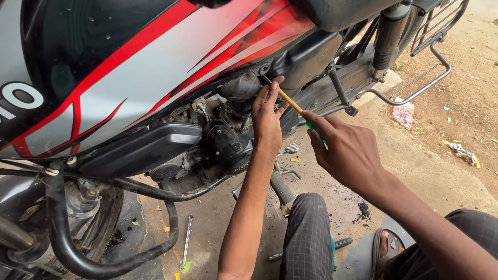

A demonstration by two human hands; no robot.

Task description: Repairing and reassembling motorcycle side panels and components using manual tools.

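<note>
Surface: stained concrete floor [415,161], dirt beyond | left hand [267,116]: steadies screwdriver [291,103] tip at motorcycle [155,78] | right hand [345,150]: grips handle

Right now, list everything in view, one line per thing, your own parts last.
motorcycle: one, grey tank with red and black stripes, fills the upper left
crash guard: one, black tube, lower left
engine: one, black, greasy, under the tank
rear shock: one, dark, upper right
rear rack: one, grey metal, top right
spanner: one, silver, on the ground below the engine
dark tool: one, on the ground by the knee
packet: one, white and red, on the ground at right
screwdriver: one, yellow shaft, green handle, tip at the frame
sandal: one, dark, lower right
left hand: steadies the screwdriver shaft at the engine
right hand: grips the screwdriver handle
</note>
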